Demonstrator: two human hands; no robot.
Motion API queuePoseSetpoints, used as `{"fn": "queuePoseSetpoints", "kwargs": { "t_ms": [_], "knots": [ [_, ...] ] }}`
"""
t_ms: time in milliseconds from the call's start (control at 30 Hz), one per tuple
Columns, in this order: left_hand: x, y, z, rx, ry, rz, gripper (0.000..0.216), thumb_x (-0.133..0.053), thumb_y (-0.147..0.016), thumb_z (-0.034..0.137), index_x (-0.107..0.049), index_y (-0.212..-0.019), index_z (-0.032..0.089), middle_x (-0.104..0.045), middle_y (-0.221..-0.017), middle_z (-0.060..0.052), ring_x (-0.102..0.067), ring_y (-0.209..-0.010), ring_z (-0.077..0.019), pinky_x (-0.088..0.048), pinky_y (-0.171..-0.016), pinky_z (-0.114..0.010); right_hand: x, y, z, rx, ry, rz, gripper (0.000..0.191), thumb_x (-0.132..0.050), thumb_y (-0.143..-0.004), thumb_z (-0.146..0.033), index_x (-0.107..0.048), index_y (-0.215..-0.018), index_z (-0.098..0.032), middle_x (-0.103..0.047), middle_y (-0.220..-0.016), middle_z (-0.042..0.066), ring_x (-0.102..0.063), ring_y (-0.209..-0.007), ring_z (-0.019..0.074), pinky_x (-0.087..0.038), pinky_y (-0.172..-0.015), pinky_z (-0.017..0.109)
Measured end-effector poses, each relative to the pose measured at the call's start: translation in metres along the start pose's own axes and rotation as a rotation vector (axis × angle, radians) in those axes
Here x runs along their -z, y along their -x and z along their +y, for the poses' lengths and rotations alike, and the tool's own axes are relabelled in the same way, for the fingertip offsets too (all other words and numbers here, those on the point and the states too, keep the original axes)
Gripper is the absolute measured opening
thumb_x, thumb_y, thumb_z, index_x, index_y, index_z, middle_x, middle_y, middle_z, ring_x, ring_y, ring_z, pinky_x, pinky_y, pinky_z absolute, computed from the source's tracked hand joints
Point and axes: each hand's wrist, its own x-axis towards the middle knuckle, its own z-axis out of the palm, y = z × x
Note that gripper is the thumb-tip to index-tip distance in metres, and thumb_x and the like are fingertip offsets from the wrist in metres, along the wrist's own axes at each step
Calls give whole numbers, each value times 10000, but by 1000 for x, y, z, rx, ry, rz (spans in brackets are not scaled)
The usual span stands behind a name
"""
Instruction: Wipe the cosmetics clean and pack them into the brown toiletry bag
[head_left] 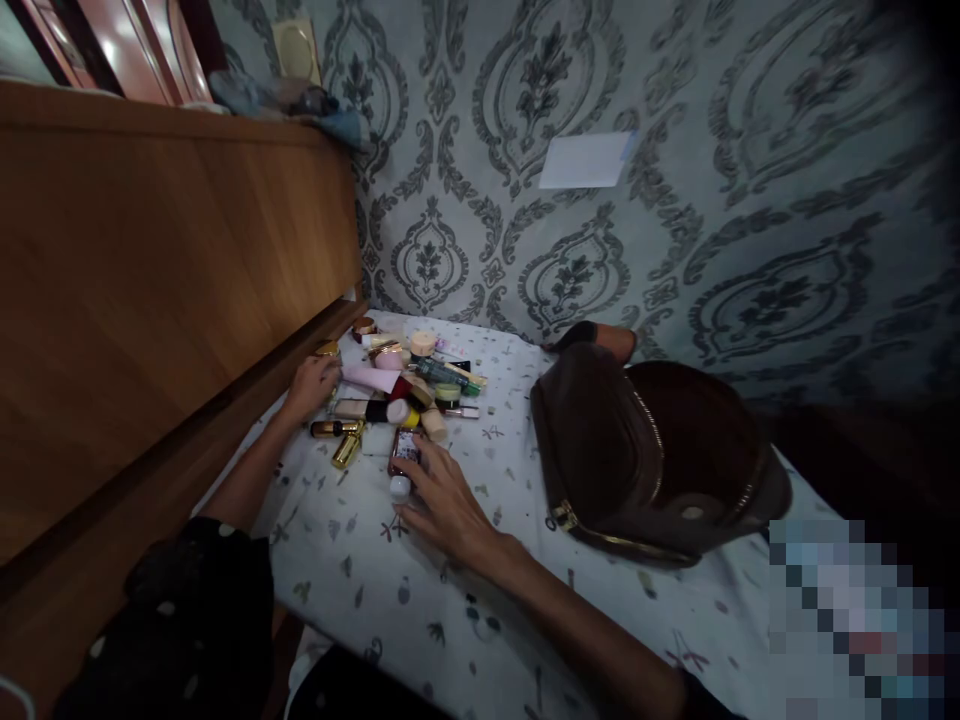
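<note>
A pile of cosmetics (405, 385) lies on a white patterned sheet (510, 440): tubes, small jars, lipsticks and bottles. My left hand (311, 385) rests at the pile's left edge, fingers curled by a pink tube (371, 378) and a gold-lidded jar (327, 349). My right hand (442, 495) lies at the pile's near edge, its fingers closed round a small reddish bottle with a white cap (403, 460). An open dark brown bag (652, 450) with a gold zip stands to the right.
A tall wooden board (150, 270) runs along the left side. Patterned wallpaper (675, 200) with a white sheet of paper (585, 160) rises behind. Gold lipstick tubes (341, 438) lie between my hands. A blurred patch covers the lower right corner.
</note>
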Motion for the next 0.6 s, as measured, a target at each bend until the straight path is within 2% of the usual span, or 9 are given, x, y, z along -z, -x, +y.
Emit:
{"fn": "queuePoseSetpoints", "kwargs": {
  "t_ms": [133,233,300,400,500,600],
  "knots": [
    [2,23,10,-46,-24,87,413,-464,-921,317,-610,-1281,178,-515,-1372,-171,-446,-1298,-336,-395,-1049,-523,-27,-10,6,-45,88,16,532,-688,-835,-225,-535,-1344,-212,-398,-1482,196,-357,-1392,359,-433,-1048,558],
    [7,51,29,-292,-15,146,310,-468,-941,307,-667,-1151,193,-580,-1282,-130,-453,-1284,-309,-392,-1066,-511,-34,-7,9,-41,129,89,523,-669,-848,-216,-534,-1353,-207,-382,-1480,203,-350,-1384,364,-414,-1058,561],
    [9,72,45,-484,-2,103,238,-487,-951,310,-692,-1009,204,-638,-1171,-99,-467,-1272,-289,-376,-1089,-503,-36,-4,9,-57,141,130,515,-663,-845,-207,-542,-1346,-211,-377,-1473,200,-357,-1371,365,-417,-1056,559],
    [3,101,65,-643,-59,-43,200,-545,-935,350,-679,-996,215,-648,-1185,-103,-469,-1291,-320,-262,-1143,-612,-37,-1,9,-71,152,182,485,-610,-846,-152,-558,-1326,-197,-363,-1475,200,-359,-1361,361,-422,-1053,558],
    [-9,114,73,-604,-30,-115,184,-565,-931,319,-655,-1040,202,-675,-1141,-117,-503,-1260,-341,-304,-1113,-622,-37,0,10,-78,149,246,490,-508,-808,-27,-593,-1268,-170,-362,-1473,192,-355,-1362,345,-416,-1068,551],
    [-17,113,73,-518,67,-106,155,-487,-956,202,-639,-926,206,-703,-1004,-91,-568,-1178,-305,-359,-1085,-574,-40,1,14,-135,112,297,512,-464,-751,30,-633,-1185,-182,-397,-1446,162,-408,-1319,321,-453,-1044,531]
  ]
}}
